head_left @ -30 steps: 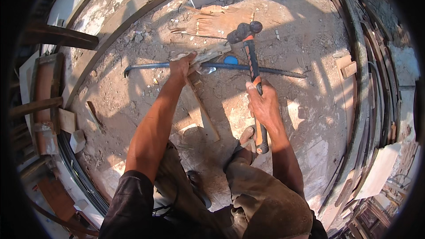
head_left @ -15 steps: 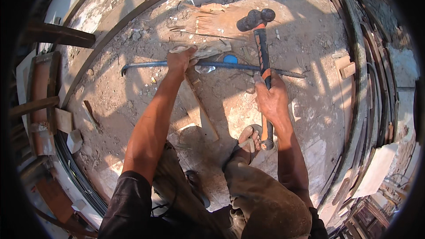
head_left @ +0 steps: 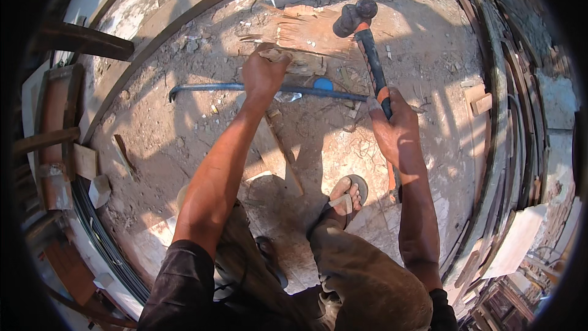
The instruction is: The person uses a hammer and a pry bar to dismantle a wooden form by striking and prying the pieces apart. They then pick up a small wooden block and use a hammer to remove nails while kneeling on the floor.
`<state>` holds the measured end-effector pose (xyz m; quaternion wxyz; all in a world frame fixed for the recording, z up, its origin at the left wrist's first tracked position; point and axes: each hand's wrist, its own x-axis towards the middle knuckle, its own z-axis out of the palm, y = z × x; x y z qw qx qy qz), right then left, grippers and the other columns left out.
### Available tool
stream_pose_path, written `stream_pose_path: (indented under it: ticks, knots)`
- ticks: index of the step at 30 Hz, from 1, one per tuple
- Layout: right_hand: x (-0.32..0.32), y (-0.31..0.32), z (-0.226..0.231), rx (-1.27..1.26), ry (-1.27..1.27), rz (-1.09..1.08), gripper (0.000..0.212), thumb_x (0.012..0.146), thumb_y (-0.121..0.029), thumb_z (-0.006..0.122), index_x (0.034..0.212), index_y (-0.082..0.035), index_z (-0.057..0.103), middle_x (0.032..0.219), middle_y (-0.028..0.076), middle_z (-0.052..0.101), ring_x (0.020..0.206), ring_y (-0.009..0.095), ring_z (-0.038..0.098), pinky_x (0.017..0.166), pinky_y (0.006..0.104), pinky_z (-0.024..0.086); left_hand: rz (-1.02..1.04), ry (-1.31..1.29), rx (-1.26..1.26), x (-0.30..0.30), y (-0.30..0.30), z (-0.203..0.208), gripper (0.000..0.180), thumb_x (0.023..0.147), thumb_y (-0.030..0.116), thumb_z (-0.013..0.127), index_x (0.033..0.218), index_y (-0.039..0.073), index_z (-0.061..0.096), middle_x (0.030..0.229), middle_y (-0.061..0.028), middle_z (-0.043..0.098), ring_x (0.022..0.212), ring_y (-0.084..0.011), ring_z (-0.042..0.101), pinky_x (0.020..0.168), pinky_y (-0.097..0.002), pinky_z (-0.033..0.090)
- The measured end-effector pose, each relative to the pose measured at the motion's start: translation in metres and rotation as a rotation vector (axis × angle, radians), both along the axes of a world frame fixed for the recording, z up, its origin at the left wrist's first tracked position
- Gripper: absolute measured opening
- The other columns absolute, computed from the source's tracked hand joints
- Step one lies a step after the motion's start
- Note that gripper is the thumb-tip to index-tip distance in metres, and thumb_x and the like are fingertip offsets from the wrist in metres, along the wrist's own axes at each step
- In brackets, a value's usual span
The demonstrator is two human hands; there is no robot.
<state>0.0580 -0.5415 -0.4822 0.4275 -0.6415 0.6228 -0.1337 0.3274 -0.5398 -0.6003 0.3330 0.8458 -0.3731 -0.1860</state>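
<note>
- Left hand (head_left: 263,76) is curling fingers around rough pale wood (head_left: 275,56) beyond the long blue metal bar (head_left: 208,87)
- Right hand (head_left: 398,125) is wrapping fingers around a dark-headed, orange-black hammer (head_left: 373,64) near the bar

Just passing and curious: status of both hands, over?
Left hand gripping rough wood piece. Right hand gripping hammer, head not touching wood. Bluish pry bar lying close by.

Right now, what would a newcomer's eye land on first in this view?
Most likely the black-headed hammer with orange on its handle, gripped in the right hand right of centre. Next, the left hand holding a rough piece of wood, above centre. A long blue bar lies crosswise just below that.
</note>
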Motion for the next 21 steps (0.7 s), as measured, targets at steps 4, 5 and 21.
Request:
stream_pose_path:
  ticks: [4,5,21]
  knots:
    - [-0.006,0.006,-0.021,-0.135,0.002,0.034,0.031,0.09,-0.021,0.061,0.114,-0.001,0.059,0.083,0.027,0.066,0.078,0.047,0.065,0.071,0.0472,0.05,-0.074,0.056,-0.029,-0.015,-0.006,0.021,0.047,0.078,0.028,0.084,0.117,0.006,0.072,0.082,-0.0198,0.074,0.084,-0.0362,0.074,0.08,-0.0429,0.056]
    - [-0.006,0.002,-0.031,-0.138,0.0,0.035,0.031,0.09,-0.021,0.061,0.114,-0.001,0.059,0.083,0.027,0.066,0.078,0.047,0.065,0.071,0.0472,0.05,-0.093,0.009,-0.064,-0.018,-0.007,0.022,0.045,0.079,0.027,0.083,0.118,0.006,0.071,0.081,-0.0201,0.074,0.084,-0.037,0.074,0.079,-0.0436,0.056]
    - [-0.012,0.045,-0.08,-0.175,-0.145,-0.104,0.025,0.093,-0.021,0.066,0.105,0.0,0.062,0.071,0.018,0.06,0.063,0.035,0.057,0.068,0.0429,0.051,0.04,0.091,0.13,0.005,-0.01,0.004,0.045,0.075,0.039,0.086,0.096,0.0,0.078,0.096,-0.0251,0.075,0.094,-0.0383,0.074,0.084,-0.0438,0.057]
